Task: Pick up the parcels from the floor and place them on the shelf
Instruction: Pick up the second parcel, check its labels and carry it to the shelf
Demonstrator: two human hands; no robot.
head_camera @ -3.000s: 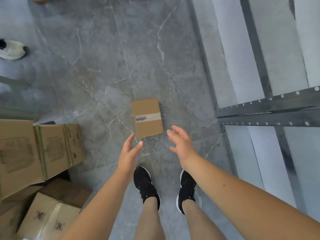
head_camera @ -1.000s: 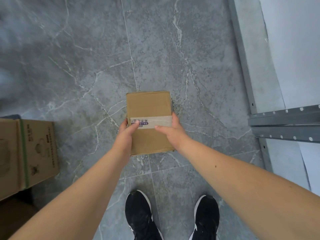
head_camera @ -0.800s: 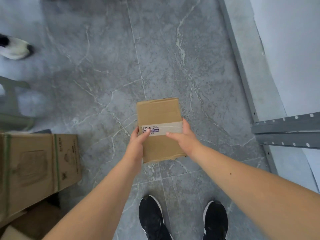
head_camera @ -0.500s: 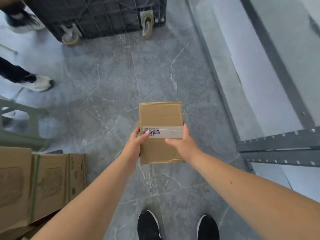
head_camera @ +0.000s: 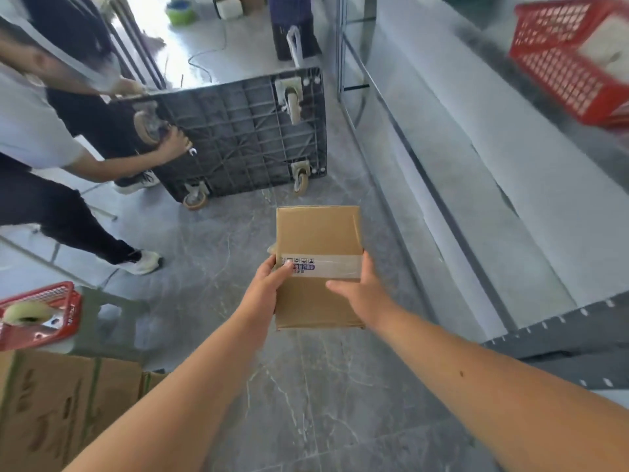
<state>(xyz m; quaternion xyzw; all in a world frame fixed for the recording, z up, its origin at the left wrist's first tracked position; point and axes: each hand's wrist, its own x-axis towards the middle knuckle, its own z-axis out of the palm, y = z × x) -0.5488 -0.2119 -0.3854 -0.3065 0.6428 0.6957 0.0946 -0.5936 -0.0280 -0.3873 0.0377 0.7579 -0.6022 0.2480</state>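
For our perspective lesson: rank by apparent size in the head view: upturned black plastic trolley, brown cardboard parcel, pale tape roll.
1. Black plastic trolley
2. Brown cardboard parcel, nearer the camera
3. Pale tape roll

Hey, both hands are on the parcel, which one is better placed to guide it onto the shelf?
Probably the right. The right hand grips the parcel edge nearest the shelf, which stands to the person's right. The left hand grips the opposite edge and would have to reach across.
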